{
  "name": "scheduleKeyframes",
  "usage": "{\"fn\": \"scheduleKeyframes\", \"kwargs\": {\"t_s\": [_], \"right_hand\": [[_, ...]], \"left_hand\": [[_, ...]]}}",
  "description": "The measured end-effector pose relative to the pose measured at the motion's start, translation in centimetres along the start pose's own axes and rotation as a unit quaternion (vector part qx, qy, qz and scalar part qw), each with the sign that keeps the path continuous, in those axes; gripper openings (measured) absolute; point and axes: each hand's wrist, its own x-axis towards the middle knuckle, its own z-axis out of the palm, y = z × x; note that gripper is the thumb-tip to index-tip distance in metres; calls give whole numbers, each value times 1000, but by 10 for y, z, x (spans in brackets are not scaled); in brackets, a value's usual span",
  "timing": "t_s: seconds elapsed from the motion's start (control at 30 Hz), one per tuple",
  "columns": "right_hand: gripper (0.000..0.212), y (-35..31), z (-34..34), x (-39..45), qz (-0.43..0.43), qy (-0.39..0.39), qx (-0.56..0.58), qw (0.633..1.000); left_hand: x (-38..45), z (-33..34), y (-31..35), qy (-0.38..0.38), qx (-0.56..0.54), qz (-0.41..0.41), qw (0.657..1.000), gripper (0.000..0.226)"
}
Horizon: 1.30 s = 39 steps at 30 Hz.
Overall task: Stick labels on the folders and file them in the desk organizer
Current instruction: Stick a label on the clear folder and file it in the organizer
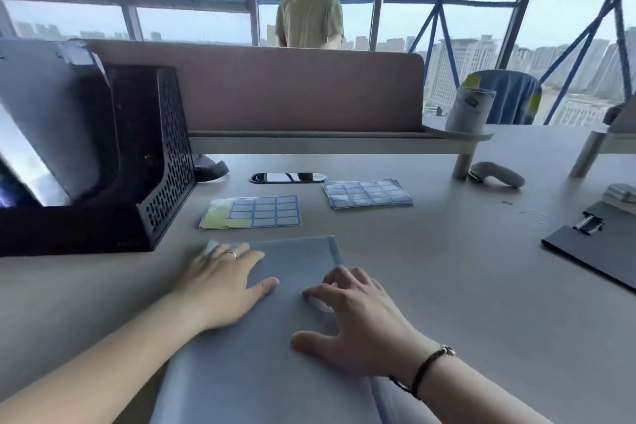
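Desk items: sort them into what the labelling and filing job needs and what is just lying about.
For the job:
grey-blue plastic folder under both hands
partly used blue-bordered label sheet
stack of full blue label sheets
black mesh desk organizer

Lying about:
black clipboard
grey handheld controller
white cup

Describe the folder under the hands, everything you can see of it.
The folder is grey-blue, smooth and plastic-looking, closed and lying flat on the desk, its long side running away from the camera. The far corners are rounded; the near end leaves the frame. The left hand rests flat on its far left part. The right hand touches it with curled fingers, apparently pressing a white label.
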Motion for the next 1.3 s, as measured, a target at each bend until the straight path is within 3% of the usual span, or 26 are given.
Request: {"fn": "scheduleKeyframes", "kwargs": {"t_s": [0.37, 0.53, 0.67, 0.8, 0.97, 1.1, 1.3], "right_hand": [[74, -24, 10, 77, -14, -19, 22, 999], [63, -23, 11, 113, -21, -31, -4, 999], [47, -19, 7, 144, -10, -10, 28, 1000], [41, -15, 9, 183, 19, 22, 76, 997], [53, -15, 22, 220, 30, 15, 97, 995], [57, -14, 39, 225, 11, 11, 86, 996], [51, -13, 44, 222, -18, 28, 77, 996]], "left_hand": [[2, 7, -50, 17, 1, -13, 1000, 72], [1, 9, -62, 15, 6, -20, 1000, 96], [16, -4, -71, -1, -20, -32, 999, 79], [62, -16, -79, -11, -126, -82, 989, 76], [113, -5, -82, 35, -272, -159, 948, 81], [121, 2, -79, 134, -351, -141, 916, 66], [129, 16, -82, 224, -517, -181, 806, 52]]}}
